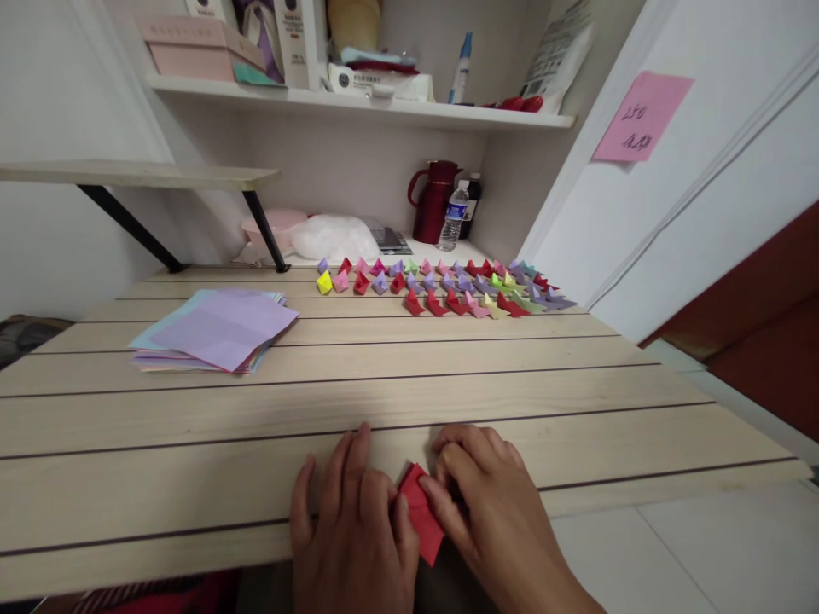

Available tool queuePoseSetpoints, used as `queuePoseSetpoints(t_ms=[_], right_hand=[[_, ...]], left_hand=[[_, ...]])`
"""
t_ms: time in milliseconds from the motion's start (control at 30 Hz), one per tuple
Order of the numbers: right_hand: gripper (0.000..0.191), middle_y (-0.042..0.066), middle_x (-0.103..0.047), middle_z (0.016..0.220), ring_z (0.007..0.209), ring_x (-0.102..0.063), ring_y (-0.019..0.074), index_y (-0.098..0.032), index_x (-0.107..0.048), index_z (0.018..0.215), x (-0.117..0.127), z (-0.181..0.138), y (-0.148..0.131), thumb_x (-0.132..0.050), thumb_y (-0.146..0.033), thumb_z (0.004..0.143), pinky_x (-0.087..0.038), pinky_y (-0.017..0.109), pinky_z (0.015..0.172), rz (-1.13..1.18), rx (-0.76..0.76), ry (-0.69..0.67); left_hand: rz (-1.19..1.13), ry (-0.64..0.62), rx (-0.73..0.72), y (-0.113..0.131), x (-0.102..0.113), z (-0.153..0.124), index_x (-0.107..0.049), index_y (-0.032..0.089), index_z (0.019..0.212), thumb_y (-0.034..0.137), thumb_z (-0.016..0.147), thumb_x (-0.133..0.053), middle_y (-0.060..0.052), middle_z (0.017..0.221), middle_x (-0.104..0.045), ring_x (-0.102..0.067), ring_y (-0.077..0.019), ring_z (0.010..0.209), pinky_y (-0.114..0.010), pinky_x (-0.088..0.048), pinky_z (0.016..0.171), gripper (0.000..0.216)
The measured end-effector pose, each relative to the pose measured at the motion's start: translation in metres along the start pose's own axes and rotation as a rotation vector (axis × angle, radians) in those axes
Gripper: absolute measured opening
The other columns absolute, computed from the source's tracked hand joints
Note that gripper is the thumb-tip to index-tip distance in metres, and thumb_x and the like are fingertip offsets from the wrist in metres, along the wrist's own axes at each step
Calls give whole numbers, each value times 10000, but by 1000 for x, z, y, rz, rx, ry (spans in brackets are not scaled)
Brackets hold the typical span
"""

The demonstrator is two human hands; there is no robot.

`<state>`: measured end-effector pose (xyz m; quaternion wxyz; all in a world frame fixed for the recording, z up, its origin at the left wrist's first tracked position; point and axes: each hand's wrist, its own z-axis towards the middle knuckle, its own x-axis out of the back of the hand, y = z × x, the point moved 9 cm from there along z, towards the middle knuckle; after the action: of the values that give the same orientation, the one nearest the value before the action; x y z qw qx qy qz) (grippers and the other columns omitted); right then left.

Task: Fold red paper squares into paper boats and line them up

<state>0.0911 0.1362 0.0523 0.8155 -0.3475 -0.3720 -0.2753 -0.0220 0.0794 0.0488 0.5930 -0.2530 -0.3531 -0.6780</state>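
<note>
A small piece of folded red paper (421, 512) lies at the near edge of the wooden table (384, 384), between my two hands. My left hand (351, 520) rests flat beside it, fingers stretched out, its thumb side touching the paper. My right hand (486, 503) presses on the paper's right side with curled fingers and thumb. Part of the paper is hidden under my hands.
A stack of coloured square paper sheets (217, 333), purple on top, lies at the left. Several small folded paper shapes (441, 286) in many colours stand in rows at the back. Behind them are a red jug (435, 200) and a water bottle (454, 217). A pink note (640, 115) sticks on the right wall.
</note>
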Motion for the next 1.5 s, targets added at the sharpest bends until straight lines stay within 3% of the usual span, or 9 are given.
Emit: queuePoseSetpoints(t_ms=[200, 433, 667, 767, 900, 1133, 1233, 1333, 1500], right_hand=[[189, 39, -595, 826, 749, -517, 228, -219, -505, 768, -3, -1, 5, -588, -320, 904, -382, 369, 685, 3, -36, -22], [122, 68, -621, 1022, 849, -572, 214, -247, -645, 973, 8, 0, -8, -533, -217, 933, -434, 361, 731, 26, 97, 49], [252, 53, -667, 997, 835, -567, 204, -340, -721, 1067, 16, 1, -15, -551, -202, 942, -432, 353, 706, 23, 158, 63], [228, 59, -682, 1010, 858, -582, 212, -324, -724, 1071, 15, 1, -17, -560, -225, 948, -449, 368, 723, 16, 172, 51], [241, 66, -701, 1062, 946, -603, 216, -273, -701, 1128, 16, -5, -18, -521, -227, 975, -473, 388, 795, 24, 219, 59], [358, 118, -641, 1279, 1191, -559, 264, -157, -573, 1300, 25, -33, -4, -484, -136, 954, -416, 492, 1004, -137, 248, 72], [444, 159, -593, 1357, 1295, -488, 311, -76, -513, 1356, 21, -44, -18, -485, -294, 971, -396, 521, 1029, -249, 351, 93], [440, 112, -639, 1316, 1273, -525, 286, -93, -556, 1320, 8, -56, -39, -495, -345, 966, -424, 470, 1022, -301, 535, 78], [330, 39, -721, 1179, 1132, -626, 208, -175, -627, 1241, 8, -56, -32, -405, -161, 998, -407, 414, 1020, -214, 473, 140]], left_hand=[[63, -12, -37, -3, -3, 0, -534, 212, 920, 187, 845, -512, -174, 1326, -611, -587, -299, 1162, -563, -330, 1023, 82], [167, 53, -164, -4, 1, -1, -502, 128, 1285, 266, 858, -546, -198, 1346, -591, -601, -269, 1156, -482, -357, 987, 451], [4, 65, -293, -2, 9, -15, -564, 209, 1290, 134, 870, -513, -58, 1309, -655, -573, -204, 1221, -425, -221, 1159, 430], [-46, 73, -322, -1, 11, -23, -592, 274, 1268, 126, 861, -523, 40, 1235, -696, -601, -207, 1176, -494, -68, 1215, 438], [51, -40, -410, 6, 3, -29, -568, 293, 1305, 30, 833, -433, 70, 1350, -595, -607, -219, 1165, -581, 48, 1199, 558], [54, -100, -336, 3, -2, -33, -553, 318, 1334, 59, 802, -403, 63, 1414, -529, -567, -258, 1224, -585, 83, 1193, 610], [56, -109, -301, 2, -4, -35, -552, 338, 1335, 58, 795, -404, 69, 1417, -529, -546, -262, 1248, -568, 70, 1201, 626], [82, -97, -332, 4, -3, -36, -560, 314, 1333, 96, 810, -405, 74, 1432, -508, -547, -269, 1240, -575, 72, 1200, 587], [103, -49, -320, 5, -1, -35, -542, 293, 1349, 152, 856, -392, 70, 1429, -516, -556, -255, 1229, -575, 47, 1204, 534]])
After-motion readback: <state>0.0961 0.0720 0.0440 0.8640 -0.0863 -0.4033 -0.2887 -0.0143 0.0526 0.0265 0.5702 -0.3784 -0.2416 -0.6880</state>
